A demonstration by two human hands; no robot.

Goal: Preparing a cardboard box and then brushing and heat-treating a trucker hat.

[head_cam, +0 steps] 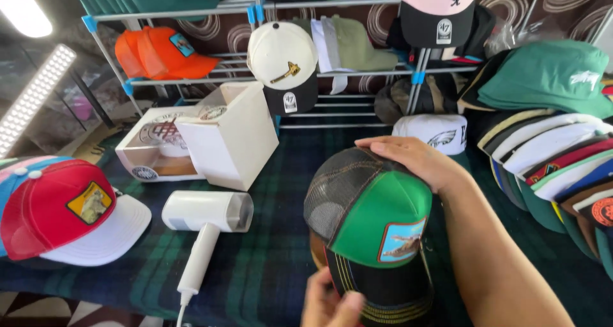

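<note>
Green-black cap (373,234) at frame 5 o'clock on plaid cloth (268,263). Right hand (408,160) flat over crown, fingers spread, pressing. Left hand (329,301) at brim, fingers curled, probably pinching edge. Steady crown; keep brim level. Steamer (204,222) at cap's 9 o'clock.

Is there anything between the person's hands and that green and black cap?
Nothing visible. The right hand rests directly on the crown of the green and black cap, and the left hand touches its brim at the bottom edge. The white handheld steamer lies apart, to the cap's left.
</note>
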